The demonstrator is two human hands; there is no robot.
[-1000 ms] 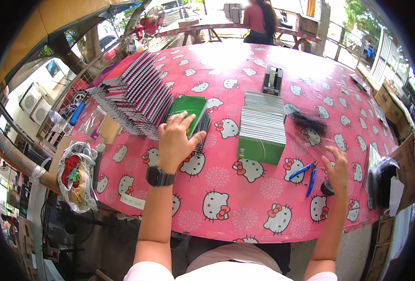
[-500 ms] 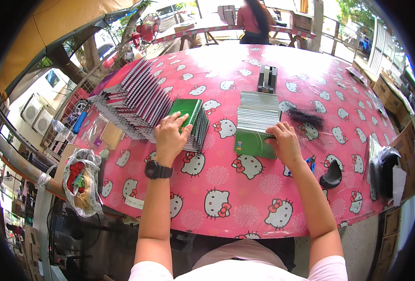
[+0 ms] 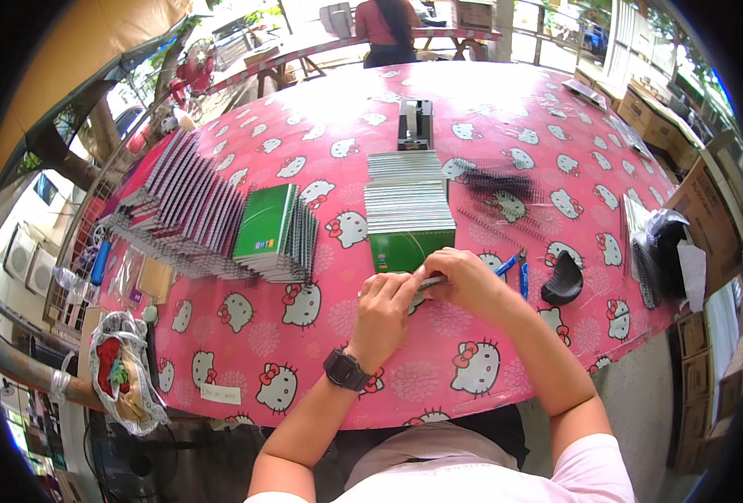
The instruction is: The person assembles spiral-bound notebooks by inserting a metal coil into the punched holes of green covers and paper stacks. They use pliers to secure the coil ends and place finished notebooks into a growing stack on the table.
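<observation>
Both grips met at the near end of the green notebook stack [image 3: 408, 220] on the pink surface [image 3: 321, 327]: left hand [image 3: 385, 308] and right hand [image 3: 463, 281] were closed together on a thin dark wire binding [image 3: 431, 283]. Blue pens [image 3: 515, 270] lay just right.

Worktop middle: a fanned stack of notebooks [image 3: 408, 205] runs from the centre toward the near edge.
Behind the stack: a tape dispenser [image 3: 416, 124], just beyond its far end.
Left side: a long row of spiral notebooks [image 3: 195, 210] slants from the far left toward the stack.
Right of the stack: loose binding coils [image 3: 499, 183]; nearer the near edge, pens [image 3: 515, 267].
Near edge: left hand [image 3: 385, 312] and right hand [image 3: 462, 281] meet, touching the stack's near end.
Right edge: a bag [image 3: 663, 251].
</observation>
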